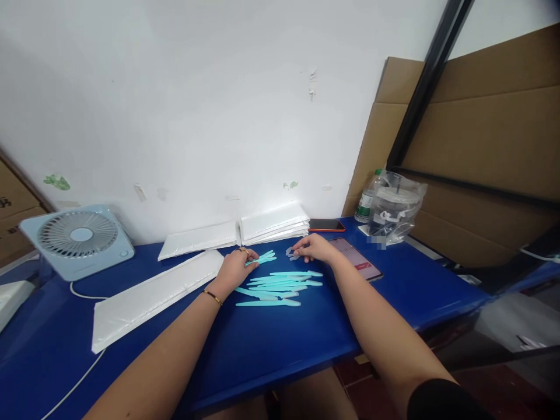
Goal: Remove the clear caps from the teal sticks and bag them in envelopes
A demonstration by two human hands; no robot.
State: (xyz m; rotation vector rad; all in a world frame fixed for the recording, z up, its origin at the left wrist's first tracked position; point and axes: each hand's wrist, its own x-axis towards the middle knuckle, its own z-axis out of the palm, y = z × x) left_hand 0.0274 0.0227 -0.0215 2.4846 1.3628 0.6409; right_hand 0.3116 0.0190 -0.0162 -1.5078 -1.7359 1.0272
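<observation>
My left hand [236, 269] is closed on a small bunch of turquoise eyebrow razors [268, 256], their ends fanned out toward the right. Below it, several more turquoise razors [280, 286] lie in a loose pile on the blue table [280, 344], mostly lengthwise left to right. My right hand [318, 249] pinches small clear plastic pieces [292, 254], which look like blade covers. The two hands are a short distance apart, and the clear pieces do not touch the bunch of razors.
A white padded envelope [153, 291] lies at left. Behind stand two piles of white envelopes [199, 238] [275, 224]. A blue fan [81, 239] sits far left. At right are a phone [356, 259], an orange-edged phone [328, 224], a bottle [365, 204] and a bagged cup [396, 204].
</observation>
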